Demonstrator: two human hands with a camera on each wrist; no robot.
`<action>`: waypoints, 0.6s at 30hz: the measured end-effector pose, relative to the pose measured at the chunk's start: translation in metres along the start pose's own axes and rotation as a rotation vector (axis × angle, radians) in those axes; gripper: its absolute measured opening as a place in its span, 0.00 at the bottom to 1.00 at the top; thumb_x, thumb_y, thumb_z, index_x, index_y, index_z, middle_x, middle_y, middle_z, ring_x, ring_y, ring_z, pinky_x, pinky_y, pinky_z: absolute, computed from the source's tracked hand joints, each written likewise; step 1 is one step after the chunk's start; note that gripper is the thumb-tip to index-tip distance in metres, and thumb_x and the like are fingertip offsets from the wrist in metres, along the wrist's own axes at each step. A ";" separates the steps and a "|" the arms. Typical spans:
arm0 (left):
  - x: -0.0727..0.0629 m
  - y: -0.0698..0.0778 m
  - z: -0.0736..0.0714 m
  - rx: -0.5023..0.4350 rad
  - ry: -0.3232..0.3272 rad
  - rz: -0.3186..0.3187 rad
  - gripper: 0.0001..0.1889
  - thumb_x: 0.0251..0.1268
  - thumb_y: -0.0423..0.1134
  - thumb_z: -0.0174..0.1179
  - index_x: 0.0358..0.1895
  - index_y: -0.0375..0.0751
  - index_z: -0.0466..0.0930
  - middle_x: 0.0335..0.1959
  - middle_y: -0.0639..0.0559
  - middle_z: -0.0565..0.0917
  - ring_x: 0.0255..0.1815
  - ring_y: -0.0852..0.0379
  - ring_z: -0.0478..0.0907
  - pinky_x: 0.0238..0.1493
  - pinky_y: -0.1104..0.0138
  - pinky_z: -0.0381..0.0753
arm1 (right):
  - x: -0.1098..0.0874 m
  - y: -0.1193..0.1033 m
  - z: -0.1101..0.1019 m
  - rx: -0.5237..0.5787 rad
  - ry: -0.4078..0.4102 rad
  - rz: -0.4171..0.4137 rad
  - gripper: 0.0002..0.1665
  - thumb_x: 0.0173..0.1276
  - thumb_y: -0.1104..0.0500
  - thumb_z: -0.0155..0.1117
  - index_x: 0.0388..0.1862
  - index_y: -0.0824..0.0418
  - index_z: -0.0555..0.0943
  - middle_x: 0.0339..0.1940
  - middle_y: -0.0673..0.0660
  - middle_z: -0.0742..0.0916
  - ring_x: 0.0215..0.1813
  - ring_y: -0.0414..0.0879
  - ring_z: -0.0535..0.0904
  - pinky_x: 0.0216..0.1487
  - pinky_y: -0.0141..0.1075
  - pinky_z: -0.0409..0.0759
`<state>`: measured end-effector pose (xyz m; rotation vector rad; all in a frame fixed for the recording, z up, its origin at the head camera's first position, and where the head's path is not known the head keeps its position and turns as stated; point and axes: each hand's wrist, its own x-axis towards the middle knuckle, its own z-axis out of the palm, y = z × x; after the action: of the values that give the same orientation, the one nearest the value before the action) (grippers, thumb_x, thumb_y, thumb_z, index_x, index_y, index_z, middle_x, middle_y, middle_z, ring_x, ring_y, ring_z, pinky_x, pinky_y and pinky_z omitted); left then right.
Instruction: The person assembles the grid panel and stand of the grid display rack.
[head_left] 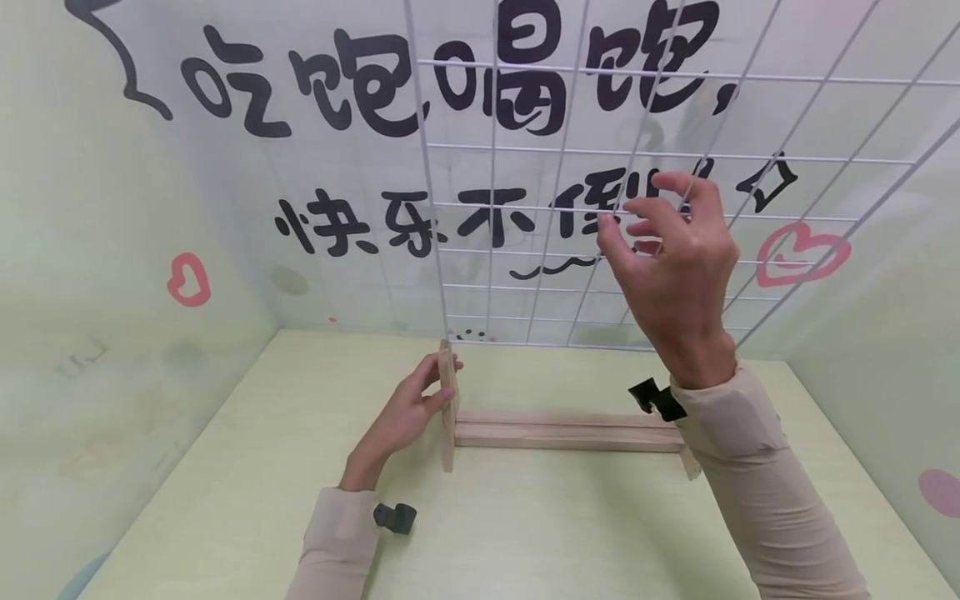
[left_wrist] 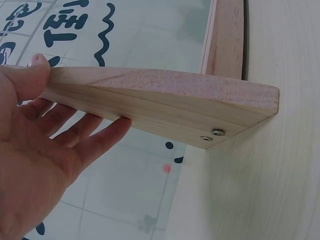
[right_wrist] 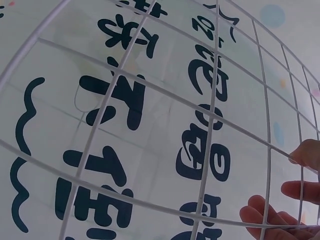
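Observation:
A white wire grid [head_left: 492, 148] rises at a slant above the table, its lower edge near the back of a wooden stand. The stand has a long crossbar [head_left: 570, 437] and a flat upright end board [head_left: 447, 433]. My left hand [head_left: 397, 417] grips that board, thumb on one edge and fingers along its outer face. Two screw heads [left_wrist: 217, 132] show low on the board in the left wrist view. Higher up, my right hand [head_left: 675, 258] holds the grid with bent fingers, thumb and fingertips at the wires. My right sleeve partly hides the stand's right end.
The pale wooden tabletop [head_left: 225, 500] extends around the stand. Behind the grid is a light wall with black lettering [head_left: 375, 83]. Side walls [head_left: 97, 292] close in the left and right. A small black device [head_left: 395, 517] is strapped at the left wrist.

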<state>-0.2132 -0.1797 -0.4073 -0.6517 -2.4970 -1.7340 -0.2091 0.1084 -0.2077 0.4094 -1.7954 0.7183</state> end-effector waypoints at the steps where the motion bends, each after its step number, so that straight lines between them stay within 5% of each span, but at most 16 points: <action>1: 0.000 0.000 0.000 -0.001 0.000 -0.003 0.24 0.75 0.32 0.53 0.71 0.39 0.63 0.69 0.37 0.72 0.72 0.38 0.66 0.64 0.44 0.75 | 0.000 0.000 0.000 0.001 -0.001 0.001 0.17 0.65 0.55 0.70 0.40 0.71 0.87 0.51 0.67 0.83 0.37 0.59 0.88 0.37 0.52 0.87; 18: -0.001 -0.001 0.001 0.000 0.006 0.000 0.23 0.75 0.33 0.52 0.70 0.42 0.63 0.68 0.37 0.72 0.73 0.36 0.64 0.62 0.43 0.75 | -0.001 0.002 -0.003 -0.006 -0.010 -0.018 0.17 0.65 0.55 0.69 0.39 0.72 0.87 0.48 0.69 0.83 0.34 0.59 0.88 0.36 0.52 0.87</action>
<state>-0.2124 -0.1794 -0.4085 -0.6464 -2.4933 -1.7326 -0.2079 0.1119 -0.2090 0.4250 -1.8013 0.6993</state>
